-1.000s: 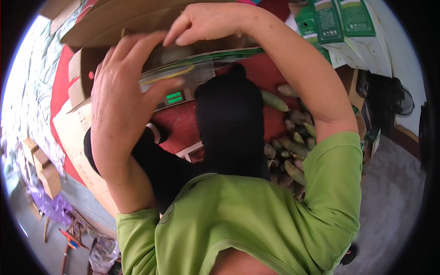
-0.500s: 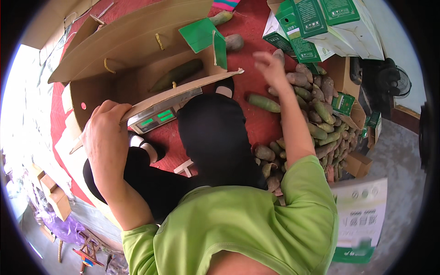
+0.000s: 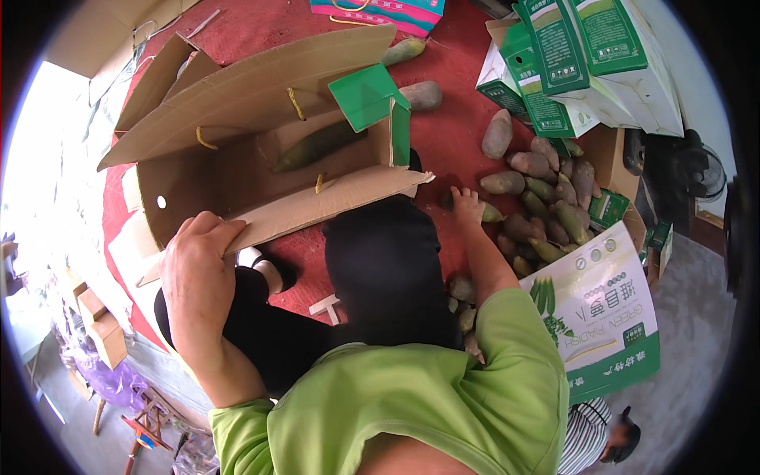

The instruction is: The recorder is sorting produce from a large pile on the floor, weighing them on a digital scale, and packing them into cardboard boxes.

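Note:
An open cardboard box lies before me, its flaps spread out, with one long green radish inside. My left hand is closed on the edge of the box's near flap. To the right, my right hand has its fingers over a green radish on the red mat, both ends of it showing past the hand. A large heap of radishes, green and brownish, lies just beyond that hand. Two more radishes lie past the box's right end.
Green-and-white cartons stand at the far right, near a black fan. A white-and-green printed carton covers part of the heap. Beside it, a person in a striped top shows at lower right. A pink-and-blue bag lies at the far edge.
My right hand has come down and nearer, onto the radish on the mat. The printed carton at right has moved up and left over the heap, and a person has come into view.

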A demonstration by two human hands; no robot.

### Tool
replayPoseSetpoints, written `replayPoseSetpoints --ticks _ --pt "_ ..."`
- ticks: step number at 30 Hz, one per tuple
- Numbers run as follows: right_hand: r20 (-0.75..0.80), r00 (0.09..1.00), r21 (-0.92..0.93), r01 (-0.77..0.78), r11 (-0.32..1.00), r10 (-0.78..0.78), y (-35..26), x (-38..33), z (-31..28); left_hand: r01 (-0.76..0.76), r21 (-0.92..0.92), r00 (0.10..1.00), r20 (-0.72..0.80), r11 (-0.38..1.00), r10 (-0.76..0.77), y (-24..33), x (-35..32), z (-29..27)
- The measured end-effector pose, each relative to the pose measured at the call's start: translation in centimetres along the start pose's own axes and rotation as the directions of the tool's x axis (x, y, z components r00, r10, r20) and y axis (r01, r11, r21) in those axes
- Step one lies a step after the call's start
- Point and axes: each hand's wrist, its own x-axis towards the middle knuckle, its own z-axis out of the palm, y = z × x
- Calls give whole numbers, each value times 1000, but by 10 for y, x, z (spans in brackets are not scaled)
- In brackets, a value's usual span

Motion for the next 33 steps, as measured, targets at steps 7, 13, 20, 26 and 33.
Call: replayPoseSetpoints --ticks 7,13,20,26,33 --pt "66 995 -109 88 990 -81 -11 2 12 -26 -2 1000 17 1000 26 0 -2 -2" --pt "-14 999 77 47 996 -46 -1 -13 -19 -74 -2 997 8 997 74 0 -5 0" --pt "-221 970 677 77 732 103 24 -26 -48 -111 6 992 -52 994 111 1 -10 3" --pt "-401 902 895 423 -142 159 32 -44 -123 -153 35 984 -83 988 156 0 -13 5" --pt "-711 643 626 763 -160 285 27 -133 -309 -164 39 979 -114 986 167 -2 -17 8"
